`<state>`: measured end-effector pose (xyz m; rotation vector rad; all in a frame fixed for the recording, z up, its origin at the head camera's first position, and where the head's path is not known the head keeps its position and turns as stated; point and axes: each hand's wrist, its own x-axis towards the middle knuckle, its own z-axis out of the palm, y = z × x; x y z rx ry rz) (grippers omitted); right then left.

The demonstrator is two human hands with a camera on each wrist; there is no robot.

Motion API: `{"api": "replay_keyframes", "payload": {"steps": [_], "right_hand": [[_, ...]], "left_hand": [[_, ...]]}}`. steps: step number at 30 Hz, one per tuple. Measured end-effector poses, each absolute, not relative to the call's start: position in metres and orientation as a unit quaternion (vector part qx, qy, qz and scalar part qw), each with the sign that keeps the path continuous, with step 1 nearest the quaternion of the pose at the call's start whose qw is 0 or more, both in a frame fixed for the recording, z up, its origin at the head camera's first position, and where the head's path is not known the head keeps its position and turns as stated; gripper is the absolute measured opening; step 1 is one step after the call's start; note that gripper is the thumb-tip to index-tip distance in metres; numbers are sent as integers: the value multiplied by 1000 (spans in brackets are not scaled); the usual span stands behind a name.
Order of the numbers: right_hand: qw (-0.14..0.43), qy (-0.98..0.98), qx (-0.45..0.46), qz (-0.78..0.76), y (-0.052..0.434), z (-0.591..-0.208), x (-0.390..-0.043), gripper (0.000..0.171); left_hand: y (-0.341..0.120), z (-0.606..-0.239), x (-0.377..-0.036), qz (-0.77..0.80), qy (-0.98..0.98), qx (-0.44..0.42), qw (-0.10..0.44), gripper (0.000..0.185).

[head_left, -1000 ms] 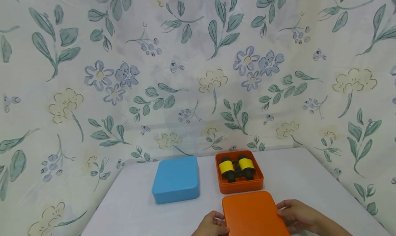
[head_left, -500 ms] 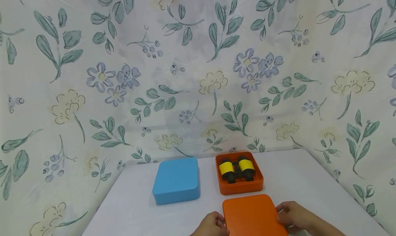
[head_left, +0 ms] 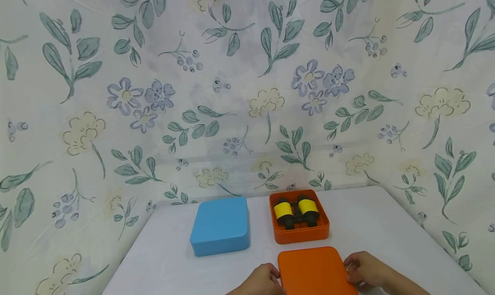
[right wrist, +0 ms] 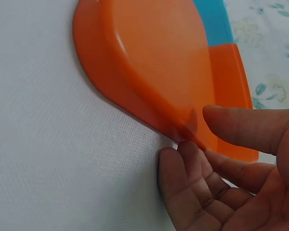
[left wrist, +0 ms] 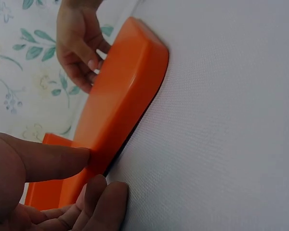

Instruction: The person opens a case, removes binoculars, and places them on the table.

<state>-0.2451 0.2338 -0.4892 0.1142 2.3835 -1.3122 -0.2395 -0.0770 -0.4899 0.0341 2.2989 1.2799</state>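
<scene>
An orange lid [head_left: 315, 269] lies at the near edge of the white table [head_left: 386, 226]. My left hand [head_left: 267, 278] holds its left edge and my right hand [head_left: 361, 267] its right edge. In the left wrist view my left hand [left wrist: 94, 168] has its thumb on the side of the lid [left wrist: 125, 101] and fingers tucked beneath. The right wrist view shows my right hand [right wrist: 192, 130] with fingertips at the rim of the lid [right wrist: 154, 67] and thumb above it. Just behind stands the open orange box [head_left: 299, 232] holding yellow-and-black binoculars [head_left: 295, 211].
A closed blue box [head_left: 220, 226] sits left of the orange box. Floral cloth [head_left: 247, 93] hangs behind and around the table. Bare table surface lies to the right of the boxes and in front of the blue box.
The orange lid has come slightly toward me and lower, with both hands still on its edges. The boxes have not moved.
</scene>
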Motion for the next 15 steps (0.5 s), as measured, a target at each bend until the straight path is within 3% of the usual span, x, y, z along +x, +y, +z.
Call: {"api": "replay_keyframes", "payload": {"steps": [4,9,15], "right_hand": [[198,866,26,-458,234,-486,-244,25],[142,907,-27,-395,238,-469,-253,25],[71,944,-80,-313,235,-449,-275,31]], "left_hand": [[-79,-487,-243,439,859,22,262,27],[-85,-480,-250,417,875,38,242,32],[-87,-469,-274,381,907,123,130,38]]}}
